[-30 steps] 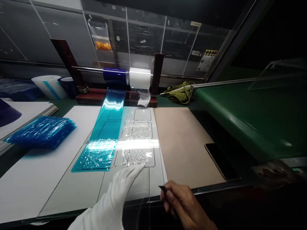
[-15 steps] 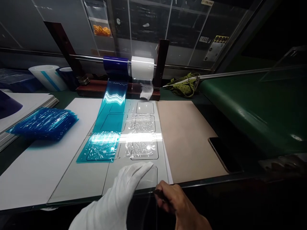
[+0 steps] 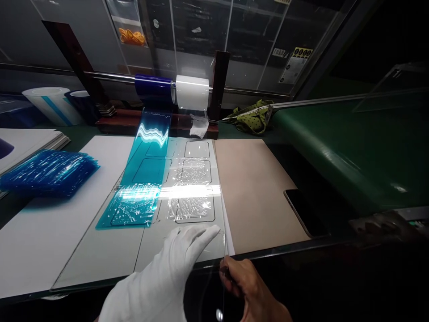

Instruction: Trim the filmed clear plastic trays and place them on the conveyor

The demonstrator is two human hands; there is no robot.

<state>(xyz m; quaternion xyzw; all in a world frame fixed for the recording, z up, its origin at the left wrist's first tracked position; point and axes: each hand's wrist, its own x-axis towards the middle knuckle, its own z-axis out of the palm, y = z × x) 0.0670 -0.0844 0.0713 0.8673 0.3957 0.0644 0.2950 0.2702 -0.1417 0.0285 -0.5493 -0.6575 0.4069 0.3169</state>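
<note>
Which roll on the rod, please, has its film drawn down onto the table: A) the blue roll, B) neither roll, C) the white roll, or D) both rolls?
A: a blue film strip runs from the blue roll down across the table, while the white roll shows only a short loose end.

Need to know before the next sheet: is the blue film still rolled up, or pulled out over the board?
Pulled out. The blue film runs from its roll on the bar down across the board, lying flat, its end left of the clear film.
</note>
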